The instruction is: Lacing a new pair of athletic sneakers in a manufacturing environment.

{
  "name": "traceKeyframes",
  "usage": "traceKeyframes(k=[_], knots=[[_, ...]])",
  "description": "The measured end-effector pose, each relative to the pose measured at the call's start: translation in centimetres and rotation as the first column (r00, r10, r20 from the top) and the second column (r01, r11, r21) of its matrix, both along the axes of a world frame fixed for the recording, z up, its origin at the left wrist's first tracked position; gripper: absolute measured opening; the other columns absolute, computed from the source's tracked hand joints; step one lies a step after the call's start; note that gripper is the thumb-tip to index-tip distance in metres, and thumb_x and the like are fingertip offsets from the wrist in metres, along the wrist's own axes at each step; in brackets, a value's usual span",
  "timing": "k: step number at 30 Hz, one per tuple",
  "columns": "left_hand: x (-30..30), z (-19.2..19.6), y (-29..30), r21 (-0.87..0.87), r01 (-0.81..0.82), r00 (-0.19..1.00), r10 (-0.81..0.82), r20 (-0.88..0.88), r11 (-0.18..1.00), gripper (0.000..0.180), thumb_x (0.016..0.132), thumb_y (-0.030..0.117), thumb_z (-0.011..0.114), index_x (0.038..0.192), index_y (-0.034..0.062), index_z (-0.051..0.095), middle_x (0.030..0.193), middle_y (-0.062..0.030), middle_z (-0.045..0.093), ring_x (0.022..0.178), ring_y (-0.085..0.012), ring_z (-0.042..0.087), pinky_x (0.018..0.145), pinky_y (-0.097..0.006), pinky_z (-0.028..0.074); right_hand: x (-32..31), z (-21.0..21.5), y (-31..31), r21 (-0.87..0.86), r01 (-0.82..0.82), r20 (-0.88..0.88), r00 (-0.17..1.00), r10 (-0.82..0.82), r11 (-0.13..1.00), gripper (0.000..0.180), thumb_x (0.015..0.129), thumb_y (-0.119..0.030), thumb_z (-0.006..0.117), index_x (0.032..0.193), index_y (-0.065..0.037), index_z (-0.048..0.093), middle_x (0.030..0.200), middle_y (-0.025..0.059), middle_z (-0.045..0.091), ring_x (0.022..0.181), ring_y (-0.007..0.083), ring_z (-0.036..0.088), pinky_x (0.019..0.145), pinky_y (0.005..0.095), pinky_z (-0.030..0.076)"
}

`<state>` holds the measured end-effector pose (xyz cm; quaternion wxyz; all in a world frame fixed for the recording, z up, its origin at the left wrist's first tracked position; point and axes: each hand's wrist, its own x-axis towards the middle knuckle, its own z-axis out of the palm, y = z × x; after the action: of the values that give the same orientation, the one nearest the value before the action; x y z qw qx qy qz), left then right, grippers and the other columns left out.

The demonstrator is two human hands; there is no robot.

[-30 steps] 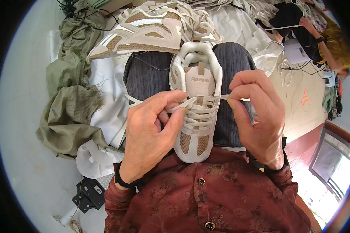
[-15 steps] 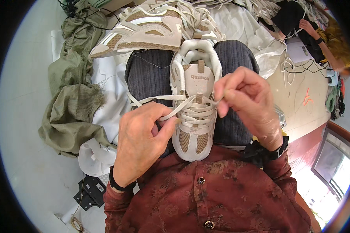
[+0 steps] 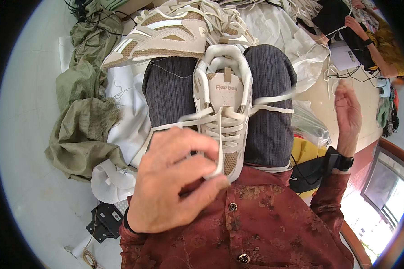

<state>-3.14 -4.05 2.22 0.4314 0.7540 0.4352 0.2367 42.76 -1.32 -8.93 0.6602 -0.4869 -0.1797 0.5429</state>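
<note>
A cream and tan sneaker [image 3: 223, 89] lies toe toward me on my lap, between my knees in dark striped trousers [image 3: 170, 89]. My left hand [image 3: 173, 179] is raised close to the camera, thumb and fingers pinched on a white shoelace [image 3: 220, 143] that runs straight up out of the eyelets. My right hand [image 3: 348, 112] is out to the right, well clear of the shoe, fingers loosely spread with nothing visible in them. A loose loop of lace [image 3: 274, 102] trails from the shoe's right side and stops short of that hand.
A matching sneaker [image 3: 166, 38] rests on its side beyond my knees. Crumpled green cloth [image 3: 81, 130] and white sacks [image 3: 116, 134] lie at the left, with a black device [image 3: 104, 219] on the floor. Another person's hands [image 3: 363, 31] work with laces at the upper right.
My left hand has lifted toward me, drawing the lace up out of the shoe. My right hand has left the laces and swung out to the right.
</note>
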Motion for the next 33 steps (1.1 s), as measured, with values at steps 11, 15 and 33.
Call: traceKeyframes(k=[11, 15, 33], knots=[[-0.8, -2.3, -1.3, -0.302, -0.088, 0.996, 0.086, -0.017, 0.949, 0.027, 0.082, -0.015, 0.052, 0.100, -0.0013, 0.068, 0.095, -0.0153, 0.063, 0.066, -0.0182, 0.064, 0.056, -0.027, 0.049, -20.0, 4.2, -1.2, -0.225, -0.557, 0.550, 0.605, 0.576, 0.800, 0.013, 0.093, -0.001, 0.063, 0.105, -0.002, 0.067, 0.080, 0.0020, 0.065, 0.065, 0.0064, 0.060, 0.058, 0.0201, 0.047], [-0.2, -4.3, -0.6, -0.103, -0.273, 0.960, 0.266, -0.083, 0.956, 0.024, 0.082, -0.010, 0.062, 0.103, 0.0003, 0.068, 0.091, -0.0069, 0.061, 0.054, -0.0074, 0.055, 0.048, -0.023, 0.041, -20.7, 4.3, -0.9, -0.140, -0.597, 0.759, 0.448, 0.473, 0.790, 0.011, 0.089, -0.001, 0.068, 0.100, 0.000, 0.066, 0.073, 0.0012, 0.062, 0.061, 0.0033, 0.053, 0.054, 0.0189, 0.042], [1.8, -7.0, 1.1, 0.101, -0.264, 0.964, 0.266, -0.013, 0.959, 0.018, 0.082, -0.007, 0.065, 0.095, 0.0002, 0.054, 0.088, -0.0088, 0.058, 0.054, -0.0197, 0.054, 0.052, -0.033, 0.044, -20.3, 4.6, -0.9, -0.138, -0.711, 0.310, 0.630, 0.712, 0.689, 0.010, 0.092, -0.008, 0.071, 0.090, 0.000, 0.064, 0.073, -0.0028, 0.058, 0.060, 0.0001, 0.047, 0.050, 0.0181, 0.036]])
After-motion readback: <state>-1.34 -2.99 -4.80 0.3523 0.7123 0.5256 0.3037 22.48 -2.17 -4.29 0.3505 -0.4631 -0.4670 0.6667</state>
